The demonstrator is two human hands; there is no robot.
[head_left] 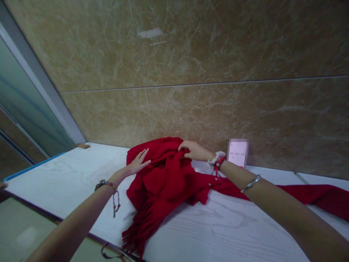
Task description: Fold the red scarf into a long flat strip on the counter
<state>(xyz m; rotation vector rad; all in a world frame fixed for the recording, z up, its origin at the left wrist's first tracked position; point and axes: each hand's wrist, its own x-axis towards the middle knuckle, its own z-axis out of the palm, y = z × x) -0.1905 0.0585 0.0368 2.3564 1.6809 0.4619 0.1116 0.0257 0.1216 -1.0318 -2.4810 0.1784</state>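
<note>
A red scarf with a fringed end lies bunched on the white table. Its fringe hangs toward the near edge, and a long strip of it runs off to the right beneath my right forearm. My left hand rests on the left side of the bunch, fingers stretched out and apart. At the upper right of the bunch, my right hand pinches a fold of the scarf between thumb and curled fingers.
A phone with a lit timer screen leans against the brown marble wall behind the table. Blue edging lines the table's left end. A dark strap hangs by the near edge.
</note>
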